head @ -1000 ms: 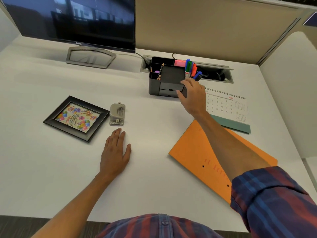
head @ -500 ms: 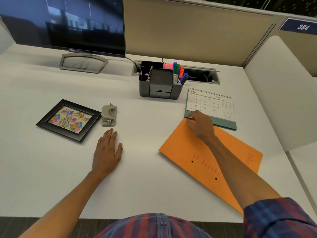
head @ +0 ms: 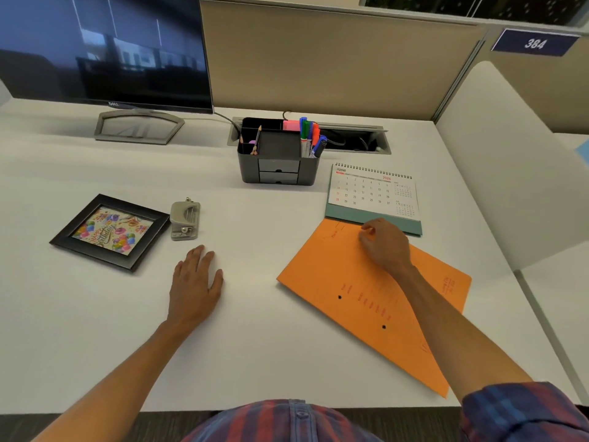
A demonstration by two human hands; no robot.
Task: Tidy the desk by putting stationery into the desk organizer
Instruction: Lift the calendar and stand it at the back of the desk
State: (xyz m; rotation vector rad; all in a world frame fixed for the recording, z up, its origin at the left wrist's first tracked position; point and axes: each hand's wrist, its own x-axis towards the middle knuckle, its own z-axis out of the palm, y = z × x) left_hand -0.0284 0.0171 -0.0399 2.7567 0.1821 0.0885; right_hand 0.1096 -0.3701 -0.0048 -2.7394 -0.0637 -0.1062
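The organizer (head: 278, 161) stands at the back of the desk (head: 261, 346), holding markers (head: 309, 137) and pencils (head: 256, 140). Left hand (head: 195, 287) lies flat, fingers straight, in front of the organizer near a hole punch (head: 185, 220). Right hand (head: 384, 245) rests loosely curled on the orange folder (head: 357, 301), right of the organizer, holding nothing.

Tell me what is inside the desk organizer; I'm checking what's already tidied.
The desk organizer holds colored markers at its right, a pink pad at the back and pencils at left. Its two front drawers are closed, so their contents are hidden.
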